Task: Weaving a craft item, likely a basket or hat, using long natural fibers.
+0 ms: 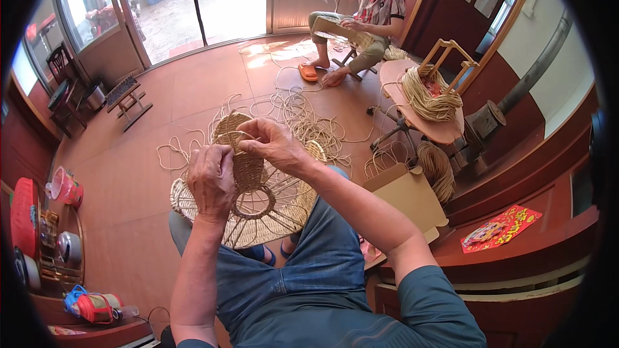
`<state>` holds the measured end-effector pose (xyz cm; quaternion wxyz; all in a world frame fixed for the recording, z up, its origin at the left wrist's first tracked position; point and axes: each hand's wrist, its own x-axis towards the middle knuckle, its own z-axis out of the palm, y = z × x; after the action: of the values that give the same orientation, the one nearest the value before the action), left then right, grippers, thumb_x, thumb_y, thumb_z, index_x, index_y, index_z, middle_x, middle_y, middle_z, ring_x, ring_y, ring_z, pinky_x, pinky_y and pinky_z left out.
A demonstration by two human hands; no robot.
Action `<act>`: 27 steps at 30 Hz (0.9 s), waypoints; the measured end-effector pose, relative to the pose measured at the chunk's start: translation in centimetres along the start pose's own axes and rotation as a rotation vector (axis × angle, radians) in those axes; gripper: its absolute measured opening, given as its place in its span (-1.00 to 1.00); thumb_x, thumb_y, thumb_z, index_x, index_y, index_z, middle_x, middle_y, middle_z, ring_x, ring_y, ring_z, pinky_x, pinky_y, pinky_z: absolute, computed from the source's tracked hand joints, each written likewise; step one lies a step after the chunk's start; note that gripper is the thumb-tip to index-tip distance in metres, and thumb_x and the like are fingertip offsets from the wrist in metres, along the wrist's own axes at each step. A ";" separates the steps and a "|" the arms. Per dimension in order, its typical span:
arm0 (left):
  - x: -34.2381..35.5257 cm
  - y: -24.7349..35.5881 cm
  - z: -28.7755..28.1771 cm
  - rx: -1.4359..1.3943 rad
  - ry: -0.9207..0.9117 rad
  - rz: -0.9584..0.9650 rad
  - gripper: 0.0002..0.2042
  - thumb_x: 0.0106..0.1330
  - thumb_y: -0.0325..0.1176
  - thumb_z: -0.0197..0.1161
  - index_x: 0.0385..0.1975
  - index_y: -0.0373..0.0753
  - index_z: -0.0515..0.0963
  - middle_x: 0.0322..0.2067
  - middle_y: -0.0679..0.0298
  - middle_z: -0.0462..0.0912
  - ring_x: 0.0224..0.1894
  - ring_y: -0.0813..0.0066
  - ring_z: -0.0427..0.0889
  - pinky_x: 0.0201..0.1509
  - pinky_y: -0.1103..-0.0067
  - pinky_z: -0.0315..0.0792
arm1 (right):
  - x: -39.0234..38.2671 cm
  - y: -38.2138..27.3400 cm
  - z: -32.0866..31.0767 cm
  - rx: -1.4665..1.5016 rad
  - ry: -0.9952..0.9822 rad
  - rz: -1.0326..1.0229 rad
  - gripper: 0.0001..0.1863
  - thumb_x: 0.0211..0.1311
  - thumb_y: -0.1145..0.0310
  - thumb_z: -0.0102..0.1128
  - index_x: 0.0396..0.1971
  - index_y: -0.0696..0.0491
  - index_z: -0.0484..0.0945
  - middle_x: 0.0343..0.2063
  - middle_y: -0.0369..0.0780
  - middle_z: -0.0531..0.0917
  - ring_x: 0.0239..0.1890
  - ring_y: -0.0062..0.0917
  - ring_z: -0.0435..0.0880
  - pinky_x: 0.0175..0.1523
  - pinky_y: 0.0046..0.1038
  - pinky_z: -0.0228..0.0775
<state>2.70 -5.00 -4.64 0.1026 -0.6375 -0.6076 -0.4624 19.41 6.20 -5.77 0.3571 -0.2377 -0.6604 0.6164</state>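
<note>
A: Where is the woven frame (255,203)?
B: Over the person's knees, in front of both hands; its lower rim is cut off by the blue trousers (322,264).
A: And the hands?
B: The left hand (211,180) is clenched on the frame's upper woven part, fingers curled over it. The right hand (274,145), just above the frame, pinches a strand of straw cord (233,136) at the top edge. Where that strand runs behind the fingers I cannot tell.
A: What lies beyond the frame?
B: Loose cord (303,119) tangled on the floor, its ends hard to follow. Farther off sits another person (361,19) on a stool. Right of the frame stands a cardboard box (406,196), partly hidden by the forearm.
</note>
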 end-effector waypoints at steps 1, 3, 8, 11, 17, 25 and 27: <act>-0.1 0.0 0.0 0.005 0.016 0.021 -0.93 0.39 -0.44 0.43 -0.23 -0.22 0.67 -0.30 0.17 0.66 -0.20 0.11 0.63 -0.07 0.23 0.51 | 0.1 0.0 0.2 0.001 0.001 0.000 -0.48 0.54 0.32 0.44 0.33 0.22 0.52 0.09 -0.23 0.73 0.16 -0.57 0.71 0.31 -0.48 0.58; -0.3 0.4 -0.2 0.015 0.005 0.021 -0.94 0.40 -0.44 0.41 -0.22 -0.23 0.68 -0.30 0.16 0.64 -0.19 0.10 0.62 -0.06 0.23 0.50 | 0.1 0.2 0.4 0.175 -0.041 0.003 -0.47 0.55 0.34 0.43 0.36 0.23 0.48 0.08 -0.24 0.73 0.15 -0.60 0.71 0.28 -0.50 0.58; -0.8 0.5 -0.7 0.005 -0.038 0.007 -0.93 0.42 -0.44 0.39 -0.18 -0.24 0.69 -0.28 0.14 0.61 -0.17 0.07 0.60 -0.03 0.22 0.49 | 0.0 0.3 0.2 0.223 -0.079 0.030 -0.46 0.55 0.37 0.42 0.38 0.22 0.46 -0.02 -0.30 0.73 0.04 -0.66 0.71 0.17 -0.53 0.59; -1.0 0.4 -1.0 0.027 -0.041 -0.007 -0.93 0.41 -0.45 0.39 -0.18 -0.24 0.71 -0.27 0.13 0.62 -0.15 0.06 0.61 -0.02 0.21 0.49 | 0.0 0.5 0.6 0.197 -0.061 0.047 -0.46 0.53 0.40 0.43 0.38 0.21 0.47 -0.11 -0.36 0.71 -0.08 -0.70 0.68 0.09 -0.57 0.57; -0.6 0.8 0.1 -0.029 -0.008 -0.005 -0.92 0.40 -0.49 0.39 -0.17 -0.23 0.74 -0.26 0.13 0.64 -0.12 0.04 0.65 0.01 0.23 0.53 | -0.3 -0.5 -1.1 0.182 -0.125 0.075 -0.33 0.50 0.47 0.37 0.53 0.16 0.37 0.14 -0.24 0.70 0.16 -0.57 0.66 0.31 -0.47 0.52; -0.4 0.9 -0.4 0.030 -0.013 0.010 -0.94 0.39 -0.46 0.41 -0.21 -0.25 0.72 -0.28 0.16 0.63 -0.11 0.09 0.66 0.02 0.24 0.54 | -0.3 -1.1 -0.6 0.186 -0.212 0.049 -0.26 0.51 0.44 0.29 0.61 0.15 0.26 0.24 -0.19 0.64 0.27 -0.51 0.64 0.46 -0.41 0.42; -0.5 0.9 -0.5 0.027 -0.013 0.003 -0.94 0.39 -0.46 0.42 -0.22 -0.25 0.73 -0.29 0.16 0.63 -0.12 0.09 0.66 0.02 0.24 0.54 | -0.3 -2.4 0.2 0.242 -0.246 0.104 -0.25 0.46 0.52 0.22 0.62 0.15 0.23 0.35 -0.12 0.61 0.34 -0.46 0.62 0.50 -0.37 0.43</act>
<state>3.35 -5.93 -4.27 0.1080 -0.6401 -0.6134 -0.4498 19.79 5.56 -3.50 0.2672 -0.1497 -0.6068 0.7335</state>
